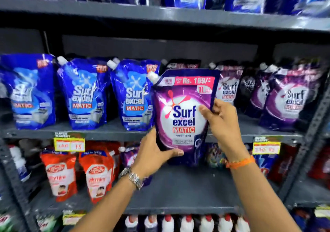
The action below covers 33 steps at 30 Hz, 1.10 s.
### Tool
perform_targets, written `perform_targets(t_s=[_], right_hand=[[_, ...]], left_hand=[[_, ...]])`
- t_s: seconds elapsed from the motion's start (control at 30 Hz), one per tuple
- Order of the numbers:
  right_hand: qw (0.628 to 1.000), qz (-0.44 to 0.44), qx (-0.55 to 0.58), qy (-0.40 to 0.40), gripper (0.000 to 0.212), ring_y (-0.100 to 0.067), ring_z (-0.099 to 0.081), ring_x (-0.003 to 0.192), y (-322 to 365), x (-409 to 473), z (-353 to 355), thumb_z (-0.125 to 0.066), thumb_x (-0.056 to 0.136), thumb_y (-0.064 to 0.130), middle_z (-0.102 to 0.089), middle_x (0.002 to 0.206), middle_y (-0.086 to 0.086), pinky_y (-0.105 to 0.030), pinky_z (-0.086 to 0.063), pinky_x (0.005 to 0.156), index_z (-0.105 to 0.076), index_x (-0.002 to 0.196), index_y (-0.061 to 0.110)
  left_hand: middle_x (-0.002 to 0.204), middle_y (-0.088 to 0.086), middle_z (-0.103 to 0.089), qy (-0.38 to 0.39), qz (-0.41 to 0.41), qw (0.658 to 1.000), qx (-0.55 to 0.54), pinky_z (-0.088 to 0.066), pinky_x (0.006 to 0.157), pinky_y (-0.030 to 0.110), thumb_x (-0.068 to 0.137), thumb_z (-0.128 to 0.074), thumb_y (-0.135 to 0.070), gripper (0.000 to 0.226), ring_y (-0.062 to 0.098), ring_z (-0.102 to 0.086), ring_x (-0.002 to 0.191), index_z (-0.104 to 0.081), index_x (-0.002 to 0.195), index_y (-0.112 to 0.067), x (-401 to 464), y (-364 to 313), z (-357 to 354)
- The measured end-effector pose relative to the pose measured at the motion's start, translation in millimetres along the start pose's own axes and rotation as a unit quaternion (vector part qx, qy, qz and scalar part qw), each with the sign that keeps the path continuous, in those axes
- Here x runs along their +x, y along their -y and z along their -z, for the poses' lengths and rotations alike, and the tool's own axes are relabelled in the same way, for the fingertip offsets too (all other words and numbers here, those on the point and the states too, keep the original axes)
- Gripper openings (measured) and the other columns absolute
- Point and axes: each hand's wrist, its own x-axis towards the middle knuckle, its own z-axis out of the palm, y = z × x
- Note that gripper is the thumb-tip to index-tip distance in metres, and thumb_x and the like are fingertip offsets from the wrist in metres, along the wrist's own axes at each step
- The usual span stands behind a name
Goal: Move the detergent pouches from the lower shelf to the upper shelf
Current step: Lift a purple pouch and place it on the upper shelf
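Two bare forearms came up from the bottom of the frame, a metal watch (pixel 134 177) on the left wrist and an orange thread band (pixel 240 162) on the right. Both hands were clamped on one purple pouch (pixel 184 114), held upright in the air in front of the edge of the upper shelf (pixel 100 133). The left hand (pixel 157 153) cupped the bottom corner, thumb wrapped across the front near the base. The right hand (pixel 220 122) pinched the right edge about halfway up, thumb on the front beside the logo, fingers behind.

The front read "Surf excel MATIC", "Front Load", a pink strip with "NEW" and "Rs. 169/-", plus "1L". It was glossy purple with a white circle, dark blue borders and a white cap at the top left corner.

Blue pouches (pixel 82 94) of the same brand stood to its left on that shelf, purple ones (pixel 289 99) to the right. Below, the lower shelf (pixel 178 192) had red pouches (pixel 97 176) at the left and yellow price tags (pixel 69 144) on the rail.
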Motion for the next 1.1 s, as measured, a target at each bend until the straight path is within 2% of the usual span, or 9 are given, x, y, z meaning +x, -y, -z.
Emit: perform_targets(t_s=[0.1,0.2,0.3,0.5,0.67,0.8,0.93,1.03,1.1], right_hand=[[1.0,0.01,-0.012,-0.006,0.009,-0.012,-0.075,0.082,9.6,47.2,4.4,-0.067,0.094,0.01,-0.078,0.092,-0.003,-0.033,-0.06,0.072,-0.07,0.102,0.006],[1.0,0.005,-0.011,-0.016,0.016,-0.019,-0.076,0.089,2.7,79.3,3.1,-0.068,0.093,0.01,-0.078,0.101,-0.009,-0.043,-0.063,0.08,-0.069,0.108,0.004],[0.999,-0.002,-0.024,-0.023,0.015,-0.021,-0.076,0.091,-4.3,95.0,6.5,-0.067,0.093,0.009,-0.076,0.104,-0.012,-0.044,-0.064,0.082,-0.068,0.107,0.005],[0.999,-0.014,-0.044,-0.029,0.018,-0.027,-0.074,0.097,-15.2,117.1,7.6,-0.069,0.092,0.01,-0.075,0.106,-0.013,-0.047,-0.063,0.084,-0.066,0.107,0.0],[0.998,-0.027,-0.036,-0.032,0.021,-0.029,-0.074,0.098,-20.4,129.1,10.2,-0.068,0.093,0.01,-0.074,0.108,-0.015,-0.043,-0.063,0.08,-0.064,0.11,-0.001],[0.998,-0.032,-0.034,-0.029,0.022,-0.028,-0.073,0.098,-25.5,133.7,10.5,-0.065,0.095,0.013,-0.074,0.108,-0.014,-0.045,-0.063,0.083,-0.063,0.112,-0.001],[0.998,-0.052,0.001,-0.022,0.033,-0.026,-0.072,0.105,-21.1,125.8,11.4,-0.063,0.097,0.019,-0.072,0.115,-0.012,-0.035,-0.061,0.081,-0.057,0.125,0.003],[0.997,-0.053,-0.023,-0.047,0.048,-0.023,-0.064,0.116,-17.7,107.4,15.7,-0.064,0.097,0.026,-0.063,0.13,-0.01,-0.036,-0.056,0.095,-0.048,0.138,0.009],[0.993,-0.028,-0.064,-0.09,0.049,-0.021,-0.059,0.119,-15.5,90.1,21.3,-0.064,0.096,0.031,-0.06,0.134,-0.007,-0.035,-0.051,0.098,-0.047,0.138,0.013]], left_hand=[[0.118,-0.009,-0.073,0.018,-0.003,1.0,0.014,-0.053,0.099,0.03,0.048,-0.095,-0.036,0.081,0.005,-0.067,0.109,-0.059,0.12,-0.024,46.5,-23.6,-2.7],[0.12,-0.001,-0.072,0.022,0.015,0.999,0.024,-0.053,0.102,0.039,0.045,-0.096,-0.033,0.085,0.013,-0.068,0.111,-0.059,0.12,-0.017,83.3,-29.8,-8.8],[0.121,0.003,-0.072,0.027,0.035,0.997,0.058,-0.054,0.101,0.043,0.046,-0.097,-0.027,0.082,0.017,-0.067,0.111,-0.059,0.118,-0.017,105.5,-31.4,-18.4],[0.123,0.006,-0.071,0.015,0.048,0.996,0.068,-0.052,0.102,0.042,0.052,-0.096,-0.017,0.077,0.022,-0.065,0.114,-0.059,0.119,-0.015,127.3,-38.3,-29.8],[0.124,0.005,-0.07,0.021,0.036,0.996,0.077,-0.051,0.102,0.039,0.053,-0.095,-0.021,0.078,0.021,-0.064,0.117,-0.058,0.121,-0.016,135.7,-35.7,-36.6],[0.131,0.004,-0.065,0.027,0.041,0.994,0.093,-0.049,0.103,0.037,0.052,-0.096,-0.028,0.092,0.021,-0.06,0.123,-0.049,0.13,-0.014,141.0,-33.8,-34.4],[0.141,0.007,-0.058,0.012,0.026,0.994,0.109,-0.047,0.107,0.037,0.054,-0.095,-0.03,0.106,0.023,-0.055,0.13,-0.038,0.142,-0.013,133.1,-38.8,-24.8],[0.151,0.007,-0.047,-0.017,0.012,0.998,0.056,-0.041,0.114,0.037,0.061,-0.092,-0.025,0.112,0.023,-0.047,0.139,-0.027,0.152,-0.016,106.9,-39.7,-11.1],[0.145,0.004,-0.053,-0.032,-0.012,0.999,0.017,-0.042,0.113,0.032,0.061,-0.092,-0.022,0.105,0.017,-0.051,0.134,-0.034,0.149,-0.019,84.4,-37.2,-2.0]])
